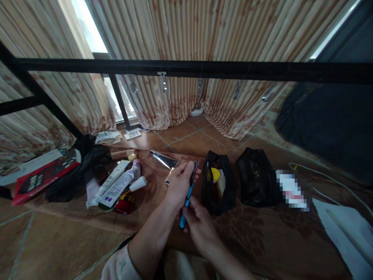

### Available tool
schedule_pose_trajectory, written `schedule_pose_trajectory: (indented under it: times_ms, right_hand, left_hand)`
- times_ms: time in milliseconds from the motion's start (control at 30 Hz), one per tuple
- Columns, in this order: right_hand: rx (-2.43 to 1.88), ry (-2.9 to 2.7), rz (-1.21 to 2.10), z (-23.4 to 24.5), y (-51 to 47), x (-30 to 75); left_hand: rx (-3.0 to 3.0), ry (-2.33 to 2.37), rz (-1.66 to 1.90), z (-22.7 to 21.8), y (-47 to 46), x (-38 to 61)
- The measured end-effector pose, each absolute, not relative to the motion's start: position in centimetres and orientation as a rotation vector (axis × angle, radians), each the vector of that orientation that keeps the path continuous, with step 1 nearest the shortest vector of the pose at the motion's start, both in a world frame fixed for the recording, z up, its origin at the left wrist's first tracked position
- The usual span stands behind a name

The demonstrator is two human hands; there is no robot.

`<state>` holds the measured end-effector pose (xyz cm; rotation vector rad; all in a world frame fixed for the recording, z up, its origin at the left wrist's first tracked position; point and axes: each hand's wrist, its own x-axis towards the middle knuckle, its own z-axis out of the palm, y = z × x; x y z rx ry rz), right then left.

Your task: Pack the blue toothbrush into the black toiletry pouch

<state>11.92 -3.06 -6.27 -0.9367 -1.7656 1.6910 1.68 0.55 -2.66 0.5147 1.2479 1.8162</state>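
Both my hands hold a blue and black toothbrush (189, 191), tilted with its dark head end up. My left hand (181, 182) is closed round the upper part near the head. Lower down, the fingers of my right hand (200, 221) grip the blue handle. Just beyond my left hand, a silver tube with a dark end (164, 159) lies on the brown cloth (157, 194). To the right of my hands stands an open black bag (230, 186) with a yellow round lid (215, 175) and a pale item inside.
Several tubes and bottles lie left, among them a white tube (115, 179), a clear bottle (121, 188) and a red jar with a gold lid (125, 204). A red packet (46, 177) rests farther left. Rightward are another black bag (256, 179) and white paper (344, 229). A black rail (186, 68) crosses ahead.
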Motion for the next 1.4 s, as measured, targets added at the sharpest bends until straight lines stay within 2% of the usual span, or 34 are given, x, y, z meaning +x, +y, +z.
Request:
schedule_pose_trajectory:
  times_ms: [200,667,1400]
  right_hand:
    - [-0.925,-1.771,1.586,-6.55,-3.13,11.86]
    - [-0.914,-1.694,1.856,-6.49,-3.12,11.83]
    - [-0.962,-1.753,1.799,-6.22,-3.14,11.73]
  left_hand:
    - [0.519,1.242,1.823,-2.81,0.53,1.51]
    - [0.355,1.080,1.805,-2.19,0.33,0.99]
    - [0.294,1.079,1.801,-1.91,0.40,0.98]
